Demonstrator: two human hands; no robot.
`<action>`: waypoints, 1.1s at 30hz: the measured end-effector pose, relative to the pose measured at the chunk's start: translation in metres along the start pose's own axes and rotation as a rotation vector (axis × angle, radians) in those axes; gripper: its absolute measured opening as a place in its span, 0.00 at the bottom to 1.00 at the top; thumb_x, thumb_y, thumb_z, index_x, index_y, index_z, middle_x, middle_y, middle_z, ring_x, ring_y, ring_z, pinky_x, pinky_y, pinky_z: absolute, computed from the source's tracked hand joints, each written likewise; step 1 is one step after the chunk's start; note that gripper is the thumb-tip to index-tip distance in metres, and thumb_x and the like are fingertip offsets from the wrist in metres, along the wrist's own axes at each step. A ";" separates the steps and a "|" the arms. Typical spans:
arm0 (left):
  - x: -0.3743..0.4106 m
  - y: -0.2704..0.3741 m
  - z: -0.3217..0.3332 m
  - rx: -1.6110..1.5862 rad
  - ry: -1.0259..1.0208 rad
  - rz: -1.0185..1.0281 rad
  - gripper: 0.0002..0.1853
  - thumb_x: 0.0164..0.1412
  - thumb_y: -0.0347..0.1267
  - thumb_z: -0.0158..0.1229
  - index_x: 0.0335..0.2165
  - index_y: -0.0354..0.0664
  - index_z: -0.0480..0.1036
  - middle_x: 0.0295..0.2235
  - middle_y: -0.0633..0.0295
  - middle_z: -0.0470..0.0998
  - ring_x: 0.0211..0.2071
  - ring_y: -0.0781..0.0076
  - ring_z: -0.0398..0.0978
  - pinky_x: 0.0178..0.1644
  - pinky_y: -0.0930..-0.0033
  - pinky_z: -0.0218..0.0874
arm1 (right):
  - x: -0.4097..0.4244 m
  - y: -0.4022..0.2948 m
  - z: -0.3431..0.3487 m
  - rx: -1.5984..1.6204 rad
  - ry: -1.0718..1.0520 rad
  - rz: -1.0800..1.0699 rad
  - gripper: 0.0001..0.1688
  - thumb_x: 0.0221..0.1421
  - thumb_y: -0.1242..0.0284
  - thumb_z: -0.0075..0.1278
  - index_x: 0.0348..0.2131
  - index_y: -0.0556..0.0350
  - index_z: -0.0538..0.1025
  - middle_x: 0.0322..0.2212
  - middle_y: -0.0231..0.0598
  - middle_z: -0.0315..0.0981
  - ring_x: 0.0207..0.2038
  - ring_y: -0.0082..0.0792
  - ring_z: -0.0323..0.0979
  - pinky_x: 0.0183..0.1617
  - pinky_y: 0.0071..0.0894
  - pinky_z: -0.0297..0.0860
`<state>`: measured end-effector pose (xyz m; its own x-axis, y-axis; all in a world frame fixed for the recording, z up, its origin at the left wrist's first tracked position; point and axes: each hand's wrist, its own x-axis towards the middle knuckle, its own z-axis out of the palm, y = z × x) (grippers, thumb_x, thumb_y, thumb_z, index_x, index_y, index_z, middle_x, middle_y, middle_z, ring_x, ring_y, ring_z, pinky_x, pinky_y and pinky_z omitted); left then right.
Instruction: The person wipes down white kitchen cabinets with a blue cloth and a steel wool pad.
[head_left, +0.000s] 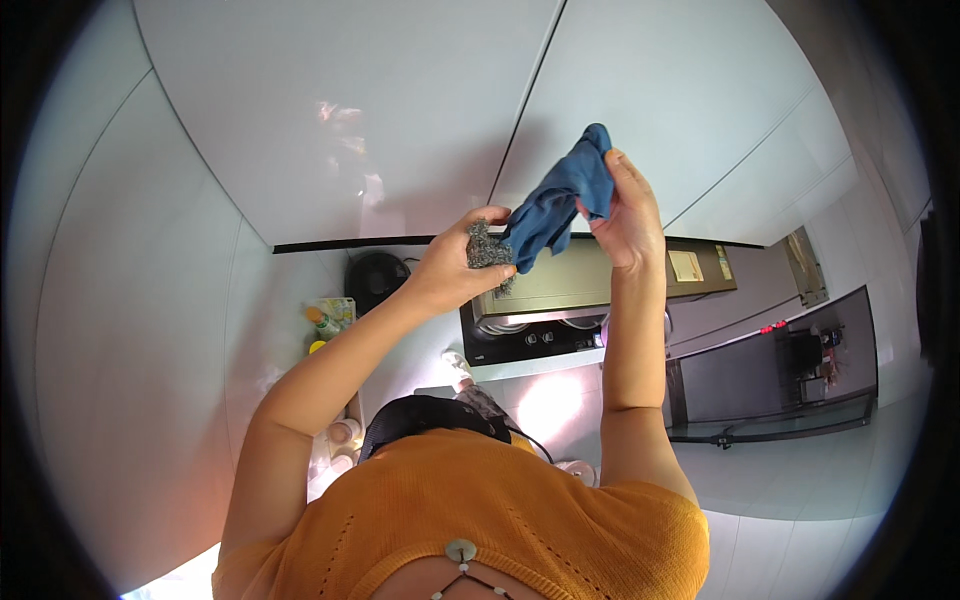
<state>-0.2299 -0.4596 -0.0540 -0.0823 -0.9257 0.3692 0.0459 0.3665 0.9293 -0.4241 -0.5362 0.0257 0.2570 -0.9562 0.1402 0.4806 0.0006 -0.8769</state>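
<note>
My left hand (450, 271) grips a grey steel-wool scourer (487, 251) between thumb and fingers. A crumpled blue cloth (559, 195) hangs between my two hands; my right hand (628, 206) pinches its upper part, and its lower end touches the scourer at my left fingertips. Both arms are raised in front of white glossy cabinet doors (420, 97). Part of the scourer is hidden behind my left thumb.
Below the cabinets is a range hood (570, 283) above a black gas hob (495, 349). A round black object (376, 281) and a bottle with an orange cap (322, 321) stand left of it. An oven-like glass-fronted appliance or window (772, 367) is at the right.
</note>
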 end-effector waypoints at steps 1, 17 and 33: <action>-0.001 0.001 -0.004 0.016 -0.014 -0.068 0.17 0.49 0.25 0.63 0.38 0.37 0.68 0.33 0.66 0.73 0.33 0.81 0.70 0.38 0.76 0.63 | 0.000 0.003 0.005 0.017 -0.026 -0.002 0.10 0.61 0.69 0.45 0.38 0.58 0.69 0.28 0.35 0.72 0.25 0.25 0.71 0.26 0.22 0.67; -0.028 0.035 -0.047 0.278 0.096 -0.085 0.13 0.51 0.28 0.61 0.37 0.37 0.72 0.29 0.66 0.75 0.30 0.82 0.70 0.36 0.77 0.62 | 0.010 0.025 0.036 0.440 -0.087 0.372 0.19 0.60 0.66 0.44 0.42 0.64 0.72 0.39 0.43 0.74 0.41 0.36 0.73 0.47 0.37 0.70; -0.030 0.037 -0.070 0.094 0.204 -0.045 0.12 0.44 0.28 0.62 0.31 0.37 0.72 0.33 0.62 0.74 0.34 0.71 0.73 0.40 0.72 0.63 | -0.017 0.042 0.101 0.335 -0.427 0.225 0.24 0.53 0.72 0.53 0.48 0.62 0.66 0.42 0.38 0.69 0.45 0.32 0.68 0.52 0.34 0.64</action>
<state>-0.1561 -0.4251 -0.0316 0.1211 -0.9377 0.3258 -0.0475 0.3224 0.9454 -0.3237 -0.4904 0.0326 0.6649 -0.7192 0.2016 0.5964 0.3487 -0.7230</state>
